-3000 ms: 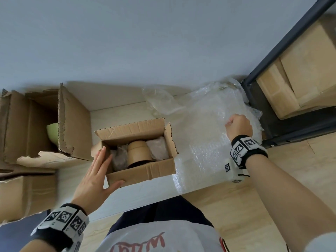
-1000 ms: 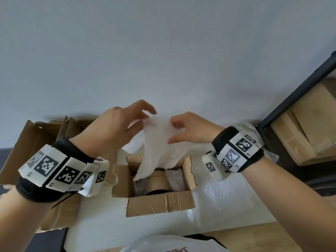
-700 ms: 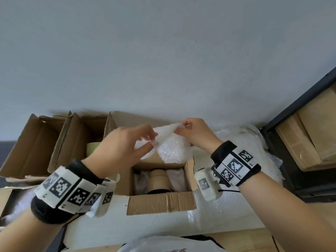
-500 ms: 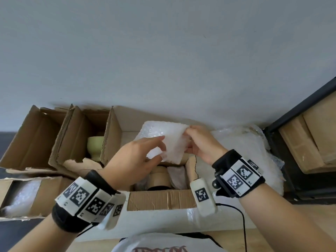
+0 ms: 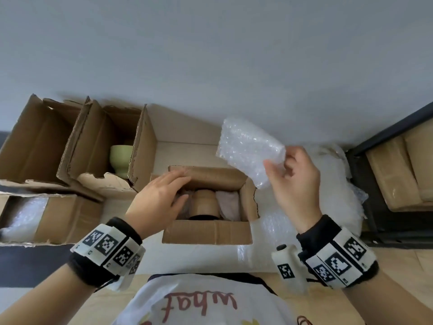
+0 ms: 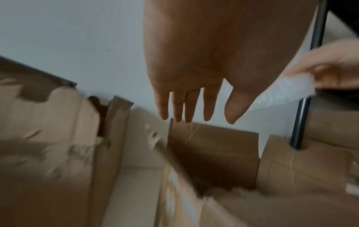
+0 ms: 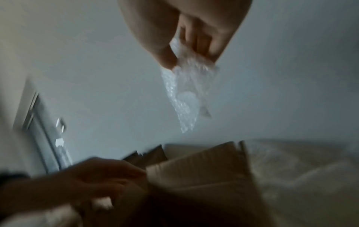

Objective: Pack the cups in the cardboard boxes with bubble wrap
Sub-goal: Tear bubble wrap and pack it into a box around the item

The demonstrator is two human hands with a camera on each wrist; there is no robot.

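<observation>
Head view: a small open cardboard box (image 5: 207,234) sits on a white worktop (image 5: 199,256) right in front of the person. A brown cup (image 5: 204,204) lies inside it on its side, long axis running from 12 to 6 o'clock, dark mouth toward 6. Bubble wrap already pads both flanks of the cup.

The right hand (image 5: 294,181) is raised at about 2 o'clock from the box, just outside its right wall. Thumb and fingers pinch the lower corner of a folded bubble wrap piece (image 5: 249,151), which stands up and leans toward 11 o'clock, above the box's back right corner. From this hand the cup lies at about 8 o'clock and lower down.

The left hand (image 5: 161,198) holds nothing; its fingers are straight and together, reaching over the left wall into the box at 9 o'clock of the cup, fingertips near the back flap. It is the nearer hand to the cup.

The box mouth is narrow, with upright flaps at back and right. The free room seems to be on top of the cup. Judging by this, the wrap must travel toward 8 o'clock and down, clearing the right flap.

A green cup (image 5: 120,160) stands in another open box (image 5: 98,146) at 10 o'clock. More bubble wrap sheet (image 5: 335,207) lies at 3 o'clock.
</observation>
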